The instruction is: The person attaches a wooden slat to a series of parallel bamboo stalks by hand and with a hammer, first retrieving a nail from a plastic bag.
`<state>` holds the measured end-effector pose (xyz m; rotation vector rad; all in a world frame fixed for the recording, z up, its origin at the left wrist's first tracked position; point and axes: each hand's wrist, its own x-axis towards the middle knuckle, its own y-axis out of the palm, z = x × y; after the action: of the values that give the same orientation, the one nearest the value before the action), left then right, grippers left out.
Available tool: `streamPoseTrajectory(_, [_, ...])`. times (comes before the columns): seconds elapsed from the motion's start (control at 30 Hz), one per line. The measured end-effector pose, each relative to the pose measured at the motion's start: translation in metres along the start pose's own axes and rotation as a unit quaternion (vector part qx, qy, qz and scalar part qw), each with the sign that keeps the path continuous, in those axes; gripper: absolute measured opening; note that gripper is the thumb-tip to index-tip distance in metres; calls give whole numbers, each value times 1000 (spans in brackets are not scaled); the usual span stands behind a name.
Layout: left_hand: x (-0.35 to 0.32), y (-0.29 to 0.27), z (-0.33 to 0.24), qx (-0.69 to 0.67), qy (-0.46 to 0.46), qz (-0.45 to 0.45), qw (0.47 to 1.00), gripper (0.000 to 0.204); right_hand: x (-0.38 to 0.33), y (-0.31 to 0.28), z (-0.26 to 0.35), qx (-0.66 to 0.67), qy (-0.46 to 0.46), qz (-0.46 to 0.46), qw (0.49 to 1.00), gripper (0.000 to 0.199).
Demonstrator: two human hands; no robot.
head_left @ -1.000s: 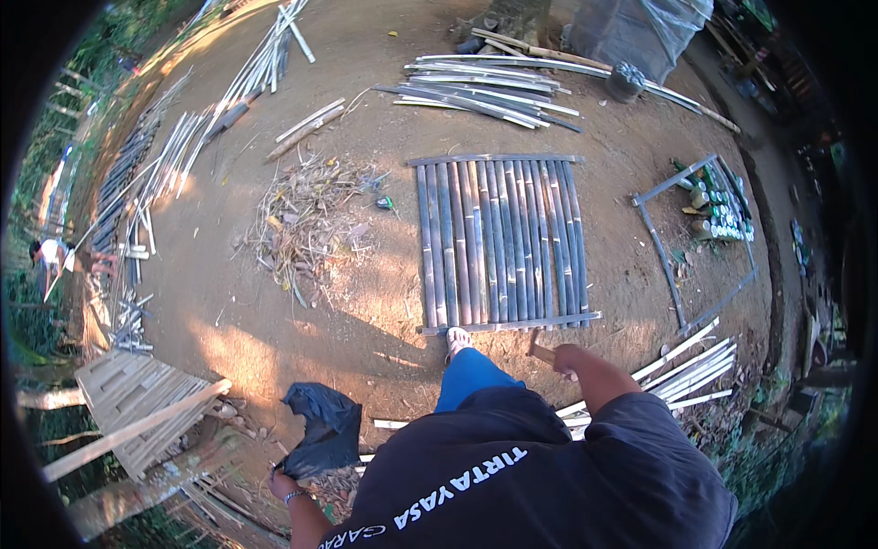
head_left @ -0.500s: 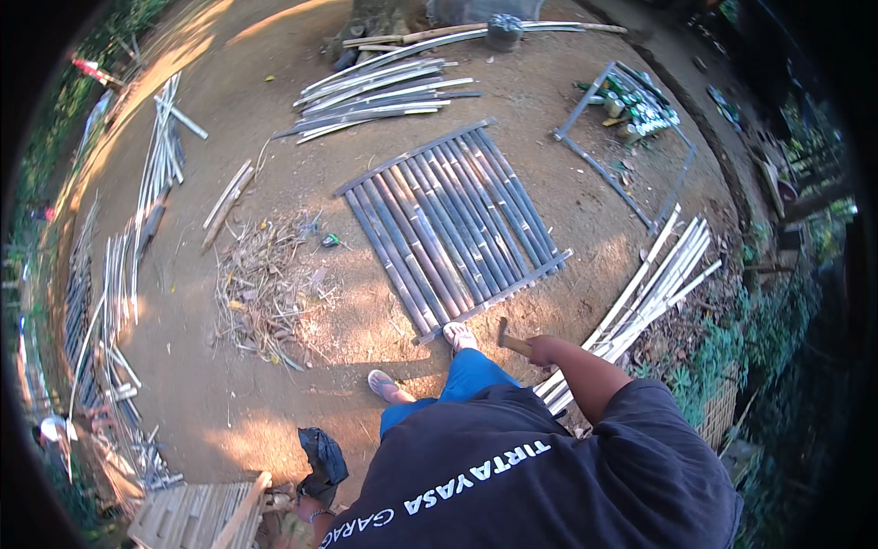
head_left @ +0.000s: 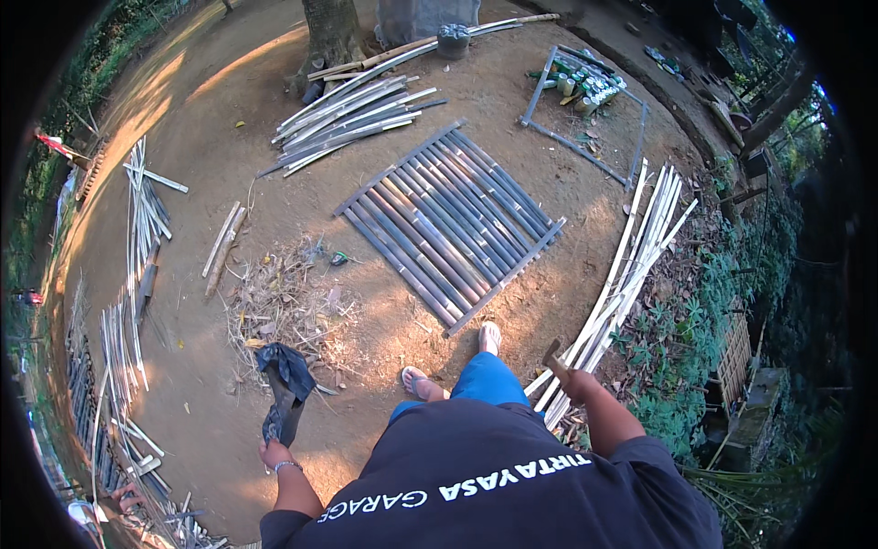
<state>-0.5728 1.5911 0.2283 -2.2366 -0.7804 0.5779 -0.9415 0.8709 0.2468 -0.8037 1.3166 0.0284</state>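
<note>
Looking down from my head, my left hand (head_left: pixel 274 452) is clenched around a dark crumpled cloth bag (head_left: pixel 285 384) hanging beside my left leg. My right hand (head_left: pixel 569 381) grips a short wooden-handled tool (head_left: pixel 553 353), near the pale split bamboo strips (head_left: pixel 631 265) on the dirt ground (head_left: pixel 219 110). The grey woven panel of bamboo slats (head_left: pixel 448 220) lies flat just ahead of my 2 feet.

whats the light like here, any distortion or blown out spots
Head view: low warm sun streaks the dirt ground at upper left, nearly blown out; the bamboo slat panel lies in dappled shade; fisheye bends the split bamboo poles and blackens the corners; the left hand looks sharp, no motion blur.
</note>
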Motion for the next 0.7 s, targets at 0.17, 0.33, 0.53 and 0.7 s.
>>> streamPoseTrajectory(0.17, [14,49,-72,-67,35,111,991,21,-67,33,44,60,-51,40,996,61])
streamPoseTrajectory(0.33, [11,68,-102,-71,53,139,986,20,-87,59,48,154,-10,38,987,67])
streamPoseTrajectory(0.53, [-36,66,-108,2,78,124,989,35,-77,113,-33,360,139,52,921,54])
streamPoseTrajectory(0.7, [-30,87,-68,64,105,159,980,40,-64,173,-131,199,126,27,972,45])
